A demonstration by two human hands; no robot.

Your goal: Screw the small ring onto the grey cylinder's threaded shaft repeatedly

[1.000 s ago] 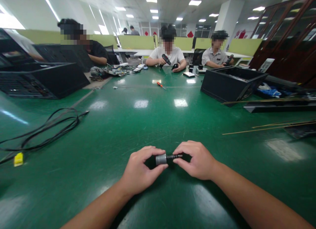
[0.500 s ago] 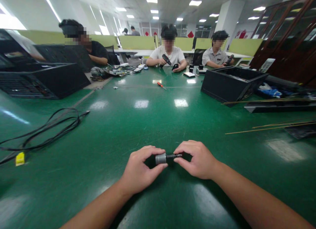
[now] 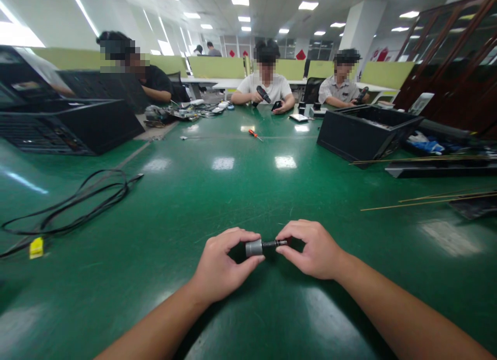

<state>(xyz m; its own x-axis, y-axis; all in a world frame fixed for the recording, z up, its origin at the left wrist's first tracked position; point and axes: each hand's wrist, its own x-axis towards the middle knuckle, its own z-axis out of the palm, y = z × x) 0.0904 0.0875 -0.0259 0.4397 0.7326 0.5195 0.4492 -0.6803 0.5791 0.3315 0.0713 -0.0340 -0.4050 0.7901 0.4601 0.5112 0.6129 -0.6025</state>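
Note:
In the head view, a short grey metal cylinder with a thin dark shaft (image 3: 254,248) is held level just above the green table. My left hand (image 3: 221,267) pinches the cylinder's body between thumb and fingers. At the other end, my right hand (image 3: 312,249) has the tip of the ringed shaft between thumb and forefinger. The middle of the shaft shows between the two hands, while its far end is partly covered by my right fingers. What exact kind of part this is, I cannot tell.
A bundle of black cables (image 3: 89,197) with a yellow tag (image 3: 36,248) lies left. Black computer cases stand left (image 3: 77,127) and right (image 3: 365,135). An orange screwdriver (image 3: 254,134) lies farther off. Thin brass-coloured rods (image 3: 411,202) jut in from the right. Several people sit across the table.
The view has shifted very slightly. Both hands keep their pinch on the cylinder and shaft; my right fingers sit a touch farther right along the shaft.

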